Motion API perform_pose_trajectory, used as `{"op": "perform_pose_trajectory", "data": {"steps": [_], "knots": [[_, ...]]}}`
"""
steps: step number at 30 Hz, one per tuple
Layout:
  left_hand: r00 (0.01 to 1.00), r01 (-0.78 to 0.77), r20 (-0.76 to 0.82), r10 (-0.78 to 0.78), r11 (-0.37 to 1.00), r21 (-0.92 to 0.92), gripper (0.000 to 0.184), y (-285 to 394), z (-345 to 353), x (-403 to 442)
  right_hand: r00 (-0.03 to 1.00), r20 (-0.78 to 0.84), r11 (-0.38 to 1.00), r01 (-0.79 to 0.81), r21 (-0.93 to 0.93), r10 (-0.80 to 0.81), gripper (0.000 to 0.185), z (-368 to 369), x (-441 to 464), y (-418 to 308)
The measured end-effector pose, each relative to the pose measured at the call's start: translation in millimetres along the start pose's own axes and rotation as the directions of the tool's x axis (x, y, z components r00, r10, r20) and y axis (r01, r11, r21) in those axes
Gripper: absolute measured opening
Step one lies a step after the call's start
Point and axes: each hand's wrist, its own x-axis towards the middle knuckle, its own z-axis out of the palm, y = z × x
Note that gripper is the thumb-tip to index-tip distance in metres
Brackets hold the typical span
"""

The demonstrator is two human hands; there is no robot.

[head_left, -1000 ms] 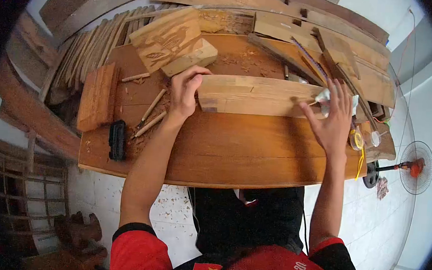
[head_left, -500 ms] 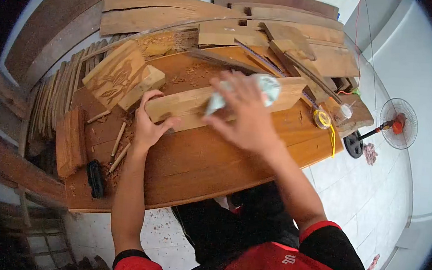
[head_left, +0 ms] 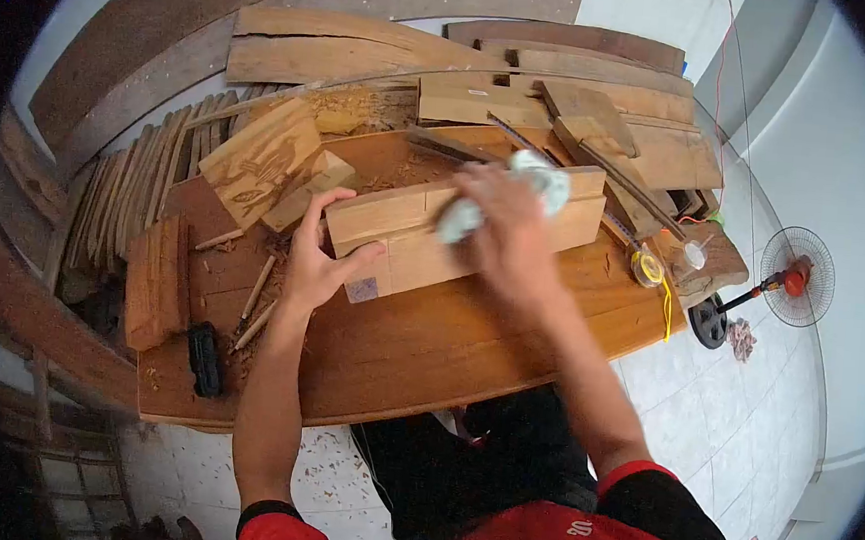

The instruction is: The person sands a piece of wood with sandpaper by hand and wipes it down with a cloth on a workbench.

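A pale, long wooden block [head_left: 412, 261] with a stepped edge is tilted up on the brown wooden table [head_left: 418, 334]. A small purplish patch marks its lower left corner. My left hand [head_left: 311, 262] grips the block's left end, thumb on the front face and fingers over the top edge. Blurred by motion, my right hand [head_left: 508, 237] presses a pale green cloth [head_left: 552, 189] against the upper part of the block, right of its middle. Some of the cloth shows on either side of the fingers.
Left of the block are a carved wooden board [head_left: 265, 161], a reddish wood piece [head_left: 159, 281], a black object [head_left: 205, 358] and thin wooden sticks. A tape measure [head_left: 646, 268] lies at the right. Planks are stacked behind; a fan [head_left: 796, 276] stands beyond the table.
The block's front face has tipped more into view, showing the purplish patch. My right hand and the cloth have moved slightly right and down. The whole view has shifted a little.
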Motion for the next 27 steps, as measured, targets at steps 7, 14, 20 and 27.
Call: {"op": "perform_pose_trajectory", "data": {"steps": [7, 14, 20, 27], "knots": [[0.971, -0.184, -0.117, 0.209, 0.963, 0.196, 0.036, -14.2, 3.1, 1.3, 0.991, 0.131, 0.999, 0.035, 0.037, -0.039, 0.079, 55.0, 0.4, -90.9], [0.968, -0.109, -0.192, 0.159, 0.962, 0.249, 0.031, -18.8, 7.3, -1.9, 0.982, 0.031, 0.979, -0.185, -0.089, 0.188, 0.077, -6.4, -34.3, 39.1], [0.933, -0.193, -0.248, 0.263, 0.943, 0.273, 0.035, -23.9, 10.4, -2.8, 0.972, 0.096, 0.968, -0.199, -0.154, 0.215, 0.08, 10.4, -30.1, 7.7], [0.894, -0.287, -0.269, 0.357, 0.92, 0.267, 0.04, -53.6, 8.8, -7.6, 0.976, 0.177, 0.976, 0.095, 0.198, -0.131, 0.078, 59.1, -18.0, -101.2]]}}
